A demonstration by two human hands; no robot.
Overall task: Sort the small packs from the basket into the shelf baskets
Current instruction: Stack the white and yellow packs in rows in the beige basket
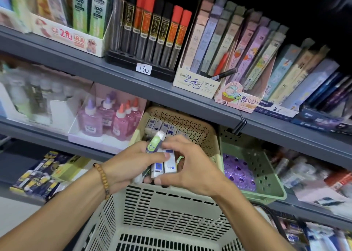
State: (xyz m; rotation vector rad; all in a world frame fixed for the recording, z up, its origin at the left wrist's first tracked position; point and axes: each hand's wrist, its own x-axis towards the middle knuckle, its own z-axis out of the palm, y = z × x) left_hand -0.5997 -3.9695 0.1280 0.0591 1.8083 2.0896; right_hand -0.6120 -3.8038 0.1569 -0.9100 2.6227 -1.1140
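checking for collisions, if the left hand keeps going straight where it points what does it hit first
Probably the right hand, which faces the left hand across the bundle of small white-and-blue packs both hold; depth is unclear.

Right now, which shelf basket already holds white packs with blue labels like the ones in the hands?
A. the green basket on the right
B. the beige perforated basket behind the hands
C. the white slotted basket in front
B: the beige perforated basket holds a row of white-and-blue packs, matching those gripped by the left hand and the right hand; the green basket holds purple items.
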